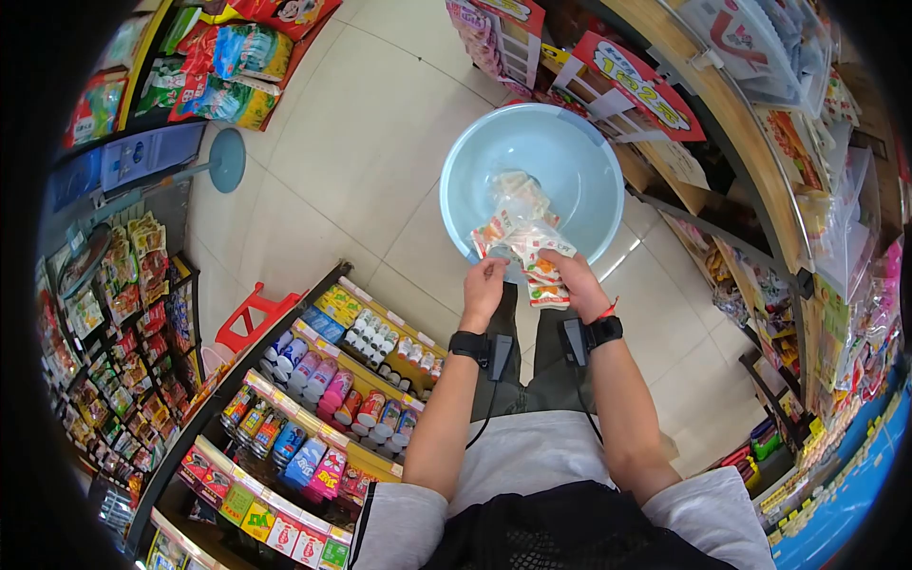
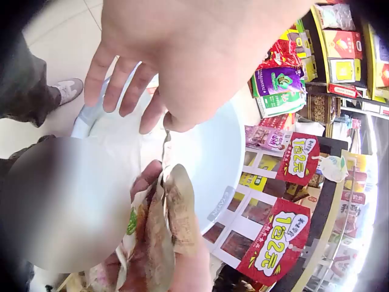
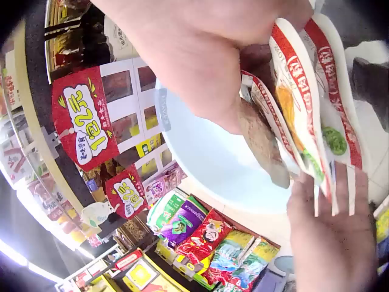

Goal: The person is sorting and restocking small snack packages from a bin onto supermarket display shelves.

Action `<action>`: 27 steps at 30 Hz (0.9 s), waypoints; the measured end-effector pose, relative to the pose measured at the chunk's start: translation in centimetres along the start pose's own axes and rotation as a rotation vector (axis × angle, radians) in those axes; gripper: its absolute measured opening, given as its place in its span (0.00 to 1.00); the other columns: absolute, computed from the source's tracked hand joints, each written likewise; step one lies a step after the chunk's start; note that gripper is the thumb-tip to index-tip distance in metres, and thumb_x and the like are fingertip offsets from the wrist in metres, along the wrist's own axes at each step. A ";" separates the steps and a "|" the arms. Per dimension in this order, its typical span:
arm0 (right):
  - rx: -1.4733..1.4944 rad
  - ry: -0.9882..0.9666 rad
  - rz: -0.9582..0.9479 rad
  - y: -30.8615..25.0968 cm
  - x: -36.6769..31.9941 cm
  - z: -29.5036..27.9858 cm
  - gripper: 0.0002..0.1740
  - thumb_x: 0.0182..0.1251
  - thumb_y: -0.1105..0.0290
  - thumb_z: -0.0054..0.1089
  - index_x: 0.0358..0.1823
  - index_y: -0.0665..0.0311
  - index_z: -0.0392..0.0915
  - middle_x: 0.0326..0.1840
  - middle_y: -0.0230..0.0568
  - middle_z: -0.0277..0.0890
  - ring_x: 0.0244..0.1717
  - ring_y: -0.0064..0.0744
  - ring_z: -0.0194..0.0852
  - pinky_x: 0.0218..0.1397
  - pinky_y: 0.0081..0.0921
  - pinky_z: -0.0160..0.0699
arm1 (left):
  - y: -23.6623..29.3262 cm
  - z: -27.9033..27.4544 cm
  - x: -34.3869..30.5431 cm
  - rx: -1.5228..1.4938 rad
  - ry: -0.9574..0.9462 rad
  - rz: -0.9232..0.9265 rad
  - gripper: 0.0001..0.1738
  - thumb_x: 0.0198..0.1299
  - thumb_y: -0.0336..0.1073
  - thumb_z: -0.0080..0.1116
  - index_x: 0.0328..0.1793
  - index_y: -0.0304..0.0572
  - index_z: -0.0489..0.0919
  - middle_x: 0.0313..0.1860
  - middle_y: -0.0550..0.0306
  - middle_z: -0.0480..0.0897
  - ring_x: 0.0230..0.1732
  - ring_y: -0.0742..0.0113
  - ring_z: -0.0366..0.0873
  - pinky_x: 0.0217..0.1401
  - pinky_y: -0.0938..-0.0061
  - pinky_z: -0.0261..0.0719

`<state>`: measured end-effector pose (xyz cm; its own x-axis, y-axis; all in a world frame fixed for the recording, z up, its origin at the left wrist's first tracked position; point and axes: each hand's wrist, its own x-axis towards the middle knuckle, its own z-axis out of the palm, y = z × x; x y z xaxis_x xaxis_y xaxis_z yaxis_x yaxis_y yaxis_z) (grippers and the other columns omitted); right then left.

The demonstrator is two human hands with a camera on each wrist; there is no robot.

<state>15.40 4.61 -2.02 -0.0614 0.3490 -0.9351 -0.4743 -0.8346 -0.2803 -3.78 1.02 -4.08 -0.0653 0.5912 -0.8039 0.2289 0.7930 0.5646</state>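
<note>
Over the near rim of a light blue basin [image 1: 579, 171], my right hand [image 1: 577, 281] grips several flat snack packets [image 1: 545, 277], fanned out with red lettering strips. In the right wrist view those packets [image 3: 296, 79] stand on edge beneath the palm. My left hand [image 1: 484, 287] is beside them, its thumb and forefinger pinching the edge of one packet. Seen from the left wrist, that pinched packet [image 2: 165, 149] runs from the left fingertips down to the right hand's fingers [image 2: 147, 176]. More packets [image 1: 518, 187] lie inside the basin.
Shelving with red price signs [image 1: 635, 84] stands right of the basin. At the lower left, a shelf holds cans and bottles [image 1: 318, 375]. A red plastic stool [image 1: 255, 318] is behind that shelf. Large bags [image 1: 249, 66] sit at the upper left, above the tiled floor [image 1: 332, 142].
</note>
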 end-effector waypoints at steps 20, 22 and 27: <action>-0.181 -0.245 -0.357 -3.4 -15.5 8.9 0.19 0.78 0.63 0.58 0.61 0.70 0.76 0.50 0.40 0.85 0.45 0.25 0.86 0.46 0.26 0.86 | 12.3 -3.5 -9.5 -0.702 0.127 0.398 0.19 0.78 0.33 0.50 0.70 0.32 0.69 0.59 0.49 0.83 0.56 0.67 0.83 0.59 0.70 0.82; -0.191 -0.255 -0.416 -5.0 -18.2 9.8 0.17 0.77 0.65 0.60 0.58 0.68 0.77 0.47 0.36 0.85 0.41 0.22 0.85 0.43 0.24 0.86 | 13.5 -6.0 -9.5 -0.713 0.126 0.488 0.19 0.77 0.32 0.51 0.69 0.32 0.70 0.58 0.49 0.84 0.54 0.68 0.84 0.58 0.70 0.83; -0.175 -0.281 -0.644 -8.5 -24.7 10.4 0.14 0.75 0.68 0.62 0.56 0.67 0.76 0.46 0.35 0.85 0.43 0.22 0.85 0.46 0.25 0.86 | 17.8 -11.4 -13.9 -0.444 -0.255 0.469 0.17 0.73 0.26 0.54 0.65 0.30 0.73 0.58 0.47 0.84 0.57 0.68 0.83 0.51 0.72 0.87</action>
<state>11.83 7.50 25.67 -0.0516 0.8713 -0.4881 -0.3463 -0.4741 -0.8095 -9.85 8.54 19.27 0.1856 0.8765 -0.4441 -0.2457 0.4790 0.8427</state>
